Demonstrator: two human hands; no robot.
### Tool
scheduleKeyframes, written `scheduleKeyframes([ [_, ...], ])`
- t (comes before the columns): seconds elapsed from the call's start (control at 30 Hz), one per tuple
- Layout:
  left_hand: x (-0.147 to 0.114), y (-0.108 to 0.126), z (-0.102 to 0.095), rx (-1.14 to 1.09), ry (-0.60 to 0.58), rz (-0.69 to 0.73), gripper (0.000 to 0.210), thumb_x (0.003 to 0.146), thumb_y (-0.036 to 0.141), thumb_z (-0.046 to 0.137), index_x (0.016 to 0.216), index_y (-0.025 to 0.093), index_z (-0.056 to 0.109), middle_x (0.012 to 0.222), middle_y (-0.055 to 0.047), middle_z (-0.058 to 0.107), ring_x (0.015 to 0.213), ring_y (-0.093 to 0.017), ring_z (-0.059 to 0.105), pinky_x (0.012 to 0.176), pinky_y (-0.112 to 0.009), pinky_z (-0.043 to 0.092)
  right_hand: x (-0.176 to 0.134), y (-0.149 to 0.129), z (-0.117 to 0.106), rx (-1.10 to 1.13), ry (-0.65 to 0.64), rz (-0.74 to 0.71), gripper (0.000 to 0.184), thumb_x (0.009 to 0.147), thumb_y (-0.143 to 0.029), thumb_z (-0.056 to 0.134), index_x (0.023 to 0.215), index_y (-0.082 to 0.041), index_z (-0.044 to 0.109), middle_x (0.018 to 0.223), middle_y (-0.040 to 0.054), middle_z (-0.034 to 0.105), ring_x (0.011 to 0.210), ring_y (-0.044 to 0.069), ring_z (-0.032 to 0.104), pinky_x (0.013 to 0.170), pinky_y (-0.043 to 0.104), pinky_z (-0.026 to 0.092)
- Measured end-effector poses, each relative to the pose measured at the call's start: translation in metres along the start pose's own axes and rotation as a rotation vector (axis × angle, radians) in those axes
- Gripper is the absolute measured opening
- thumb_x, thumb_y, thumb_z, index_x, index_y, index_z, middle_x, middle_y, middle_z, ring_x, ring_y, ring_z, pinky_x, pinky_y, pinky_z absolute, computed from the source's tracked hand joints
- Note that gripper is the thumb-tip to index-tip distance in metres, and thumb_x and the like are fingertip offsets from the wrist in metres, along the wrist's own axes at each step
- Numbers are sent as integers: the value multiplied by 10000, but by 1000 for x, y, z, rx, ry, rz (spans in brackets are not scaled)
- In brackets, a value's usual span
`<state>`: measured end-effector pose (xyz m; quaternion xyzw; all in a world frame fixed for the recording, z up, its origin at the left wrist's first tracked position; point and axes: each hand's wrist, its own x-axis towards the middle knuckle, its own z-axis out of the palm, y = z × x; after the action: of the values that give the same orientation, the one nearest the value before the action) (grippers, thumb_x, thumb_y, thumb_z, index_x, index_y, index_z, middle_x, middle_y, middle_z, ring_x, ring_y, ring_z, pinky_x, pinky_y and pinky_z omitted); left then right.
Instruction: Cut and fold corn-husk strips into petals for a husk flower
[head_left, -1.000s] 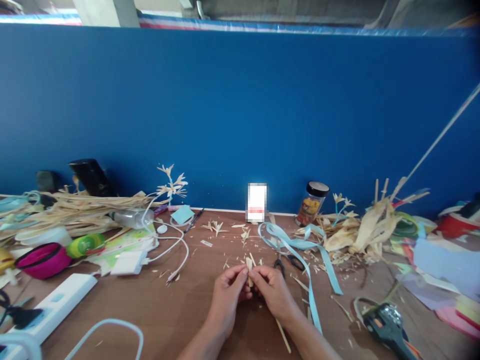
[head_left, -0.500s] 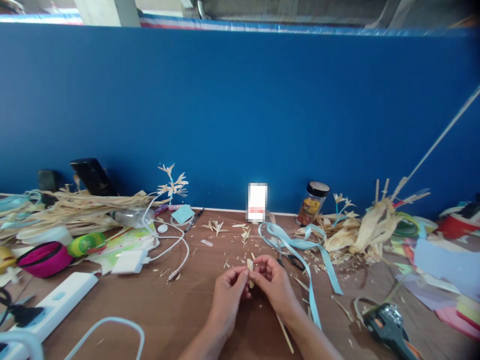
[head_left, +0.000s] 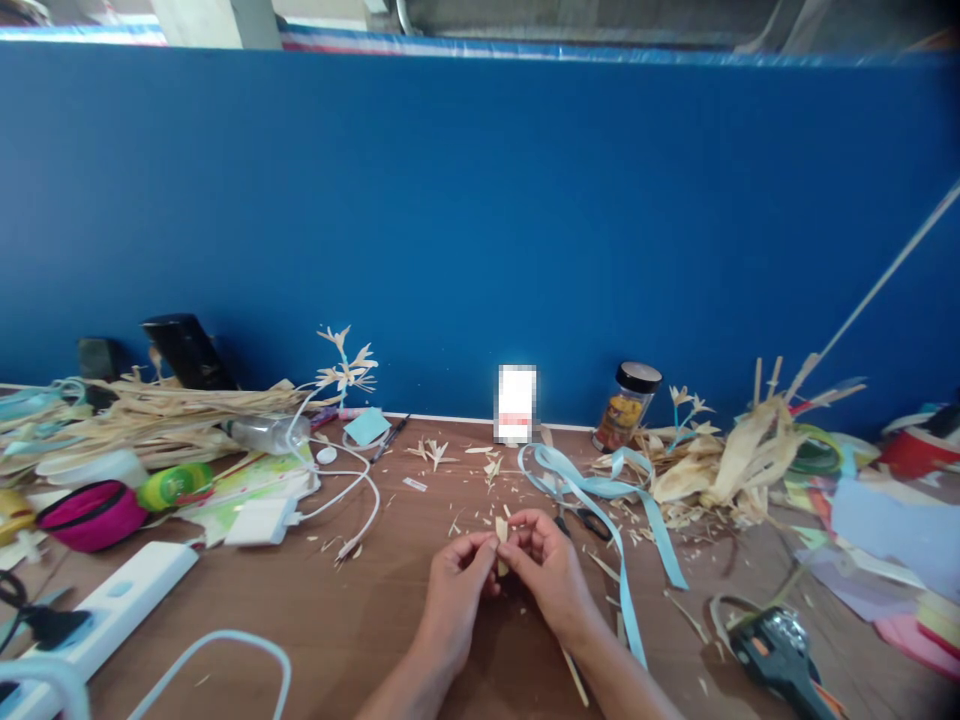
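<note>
Between my two hands is a small pale piece of dried corn husk (head_left: 502, 530), upright, pinched at its sides by thumbs and fingertips. My left hand (head_left: 459, 580) is closed on its left edge. My right hand (head_left: 546, 565) grips the right edge, and a thin pale stick (head_left: 576, 678) shows under the right forearm, its upper part hidden by that hand. Small husk scraps (head_left: 491, 468) and cut star-shaped husk petals (head_left: 433, 452) lie beyond the hands. Black-handled scissors (head_left: 594, 523) rest just past my right hand, partly under a light blue ribbon (head_left: 622, 560).
At right are a glue gun (head_left: 776, 650), a husk bundle (head_left: 750, 455) and coloured paper (head_left: 900, 530). A black-lidded jar (head_left: 628, 405) leans by the blue partition (head_left: 480, 220). At left lie a power strip (head_left: 124, 605), white cables (head_left: 360, 490), a pink pouch (head_left: 94, 515) and a husk flower (head_left: 345, 370).
Both hands keep nearly the same pinch on the husk piece. The whole view has shifted very slightly; nothing else has visibly moved.
</note>
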<state>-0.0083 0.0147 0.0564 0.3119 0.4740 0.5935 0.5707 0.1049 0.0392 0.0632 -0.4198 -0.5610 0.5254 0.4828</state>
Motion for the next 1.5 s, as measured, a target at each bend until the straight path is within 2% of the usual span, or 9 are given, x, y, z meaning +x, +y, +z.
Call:
scheduleKeyframes([
  [0.2,0,0,0,-22,17,-27,264,641,352,644,792,137,673,584,8,565,508,-77,475,507,-189,406,-1,-2,1,-32,10,-14,209,690,-321,623,797,-160,544,660,-10,562,601,122,520,562,226,409],
  [0.53,-1,0,0,-37,-3,-40,232,649,349,640,732,132,659,537,30,526,500,-69,463,515,-187,423,-2,-5,1,-108,10,-48,188,737,-345,573,763,-158,568,670,-2,566,621,129,510,574,221,402],
  [0.8,0,0,1,-14,-35,-57,224,651,339,644,753,141,673,557,24,550,506,-72,478,506,-192,433,3,5,-3,37,-17,86,233,665,-341,648,751,-154,538,624,-27,537,539,92,470,464,183,345],
  [0.97,0,-1,0,-9,-41,-42,254,653,340,643,807,141,679,579,16,564,516,-77,488,508,-201,442,4,4,-2,24,-34,79,219,681,-344,633,745,-151,551,619,-25,538,529,87,462,464,184,341],
  [1.1,0,-2,0,-39,-46,-62,273,657,344,641,840,144,673,591,10,577,515,-75,498,516,-202,449,2,0,-1,-50,-6,8,203,721,-348,590,731,-149,551,633,-15,547,571,105,486,530,207,383],
  [1.23,1,-2,-1,-35,-27,-45,306,666,331,641,919,160,654,740,-32,635,619,-102,547,573,-216,468,-2,-7,-1,-214,20,-68,192,762,-343,539,731,-154,555,648,2,570,591,124,507,552,221,400],
  [1.37,0,-3,-1,-3,-66,-31,296,679,324,632,907,138,667,761,-59,657,666,-115,560,592,-202,459,-5,-11,-1,-347,0,-109,159,780,-310,512,746,-164,568,659,9,584,590,132,522,551,222,407],
  [1.5,0,-3,-2,-8,-45,-36,278,658,314,653,869,135,679,775,-66,668,666,-120,568,587,-200,459,-5,-8,-2,-448,-9,-159,106,786,-243,489,764,-179,571,696,12,588,617,136,531,571,227,408],
])
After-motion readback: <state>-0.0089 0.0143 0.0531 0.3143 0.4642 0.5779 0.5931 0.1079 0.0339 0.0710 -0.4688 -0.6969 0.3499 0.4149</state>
